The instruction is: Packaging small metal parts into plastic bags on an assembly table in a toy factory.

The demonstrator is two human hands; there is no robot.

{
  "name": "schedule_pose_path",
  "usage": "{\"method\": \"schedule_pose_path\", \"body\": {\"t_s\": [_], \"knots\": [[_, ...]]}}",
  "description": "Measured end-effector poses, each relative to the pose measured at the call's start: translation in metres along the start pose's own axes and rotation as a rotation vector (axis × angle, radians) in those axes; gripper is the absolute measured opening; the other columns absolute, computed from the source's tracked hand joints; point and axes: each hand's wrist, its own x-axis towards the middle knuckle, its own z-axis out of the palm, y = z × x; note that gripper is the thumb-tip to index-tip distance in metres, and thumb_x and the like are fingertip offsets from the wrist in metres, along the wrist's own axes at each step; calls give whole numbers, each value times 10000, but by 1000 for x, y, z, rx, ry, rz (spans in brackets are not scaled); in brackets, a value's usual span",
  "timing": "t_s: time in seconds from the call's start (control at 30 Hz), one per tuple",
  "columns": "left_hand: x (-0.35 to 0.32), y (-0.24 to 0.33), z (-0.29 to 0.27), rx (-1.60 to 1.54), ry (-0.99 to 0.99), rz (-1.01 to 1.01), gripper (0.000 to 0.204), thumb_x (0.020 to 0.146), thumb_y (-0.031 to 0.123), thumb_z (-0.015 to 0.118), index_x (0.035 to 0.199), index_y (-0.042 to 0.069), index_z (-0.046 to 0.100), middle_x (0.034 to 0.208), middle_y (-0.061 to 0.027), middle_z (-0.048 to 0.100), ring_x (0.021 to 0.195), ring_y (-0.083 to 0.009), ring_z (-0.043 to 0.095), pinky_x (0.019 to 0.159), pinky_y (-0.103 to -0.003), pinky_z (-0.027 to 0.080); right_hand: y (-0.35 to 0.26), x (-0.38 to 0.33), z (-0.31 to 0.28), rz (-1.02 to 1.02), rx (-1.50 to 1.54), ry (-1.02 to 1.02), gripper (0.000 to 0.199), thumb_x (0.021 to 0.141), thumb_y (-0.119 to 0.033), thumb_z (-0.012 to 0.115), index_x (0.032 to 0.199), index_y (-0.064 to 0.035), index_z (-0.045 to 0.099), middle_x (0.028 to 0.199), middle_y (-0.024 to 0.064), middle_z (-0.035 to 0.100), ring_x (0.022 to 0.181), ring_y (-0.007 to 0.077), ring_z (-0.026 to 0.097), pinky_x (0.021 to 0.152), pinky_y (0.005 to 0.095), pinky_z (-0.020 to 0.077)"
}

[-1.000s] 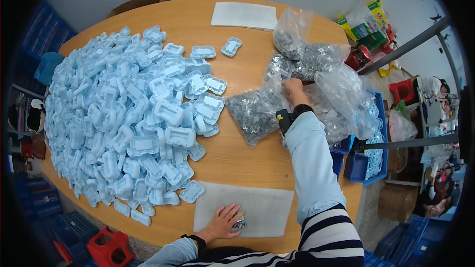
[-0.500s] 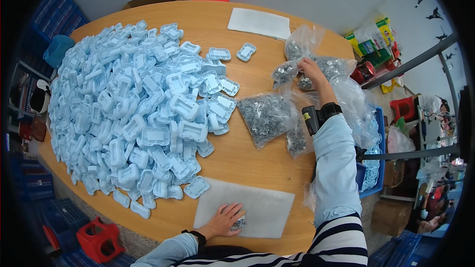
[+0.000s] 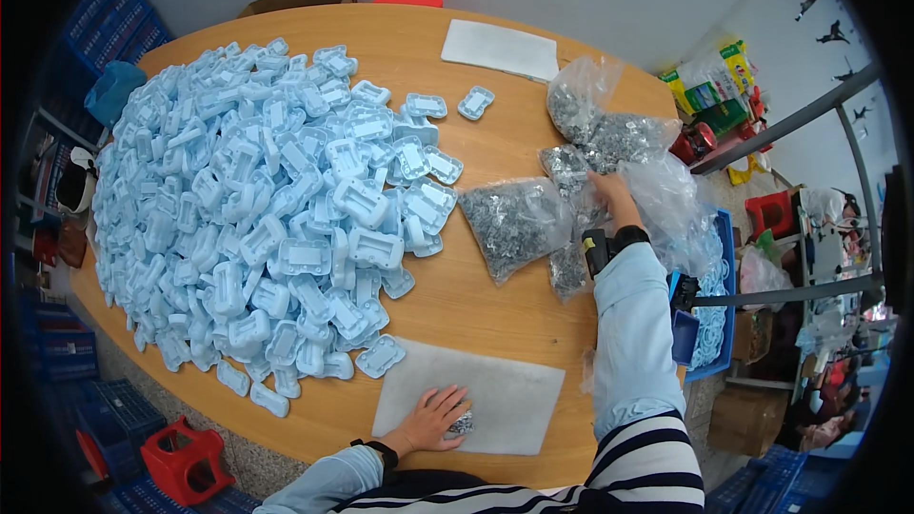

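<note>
Our right hand [image 3: 614, 198] reaches far across the round wooden table [image 3: 495, 300], fingers closed on the crinkly clear plastic bags of small grey metal parts [image 3: 514, 224], which lie just left of and beyond it. Our left hand [image 3: 433, 417] rests near the body, curled over a little cluster of grey metal pieces [image 3: 462, 424] on a flat white foam sheet [image 3: 514, 400]. Further left sprawls the huge heap of pale blue moulded plastic casings [image 3: 257, 209].

A small heap of grey metal parts [image 3: 461, 424] lay on the white foam mat [image 3: 505, 400] near the table's [image 3: 447, 305] front edge; clear bags of metal parts [image 3: 571, 200] slumped near its right edge.
</note>
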Motion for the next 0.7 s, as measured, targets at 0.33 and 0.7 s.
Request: {"method": "schedule_pose_path", "body": {"t_s": [0.33, 0.7], "knots": [[0, 1, 0, 36, 6, -5, 613, 684, 427, 629, 1180, 93, 493, 1291, -114, 400, 1225, -247, 331, 986, -417, 212, 14, -48, 8, -217, -437, 3, 368, 669, -321, 664, 775, 29, 629, 725, 160, 624, 667, 284, 601, 597, 406, 459], [0, 3, 0, 48, -25, -19, 625, 702, 433, 606, 1210, 99, 463, 1330, -112, 364, 1252, -244, 303, 987, -424, 218, 5, -74, 3, -392, -296, 173, 275, 692, -264, 600, 822, -25, 637, 813, 184, 625, 792, 343, 596, 700, 400, 458]]}}
